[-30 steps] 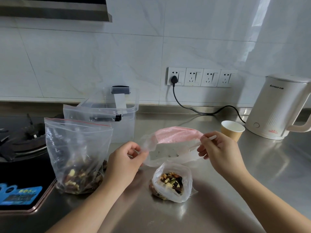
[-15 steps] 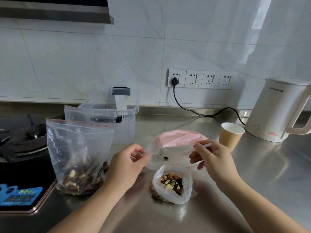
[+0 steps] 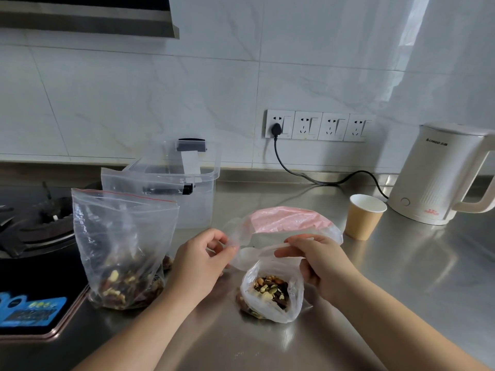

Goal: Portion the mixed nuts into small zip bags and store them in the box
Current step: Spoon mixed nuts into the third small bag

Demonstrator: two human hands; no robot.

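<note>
steel counter (image 3: 401,277) holds everything. the small zip bag (image 3: 270,295) of mixed nuts stands open beside the big nut bag (image 3: 120,250), in front of the clear box (image 3: 187,183). left hand (image 3: 199,259) pinches the empty bag (image 3: 281,223); right hand (image 3: 318,259), lower and nearer than a second ago, grips a white spoon (image 3: 250,254) now tipped over the small bag.

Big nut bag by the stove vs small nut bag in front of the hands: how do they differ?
The big nut bag is much taller than the small nut bag. The big bag has a red line along its top; none shows on the small bag. The big bag is filled only near its bottom; the small bag is close to half full. The big bag stands untouched, while the right hand is at the small bag's rim. Both are clear plastic, upright on the steel counter, holding mixed nuts.
</note>
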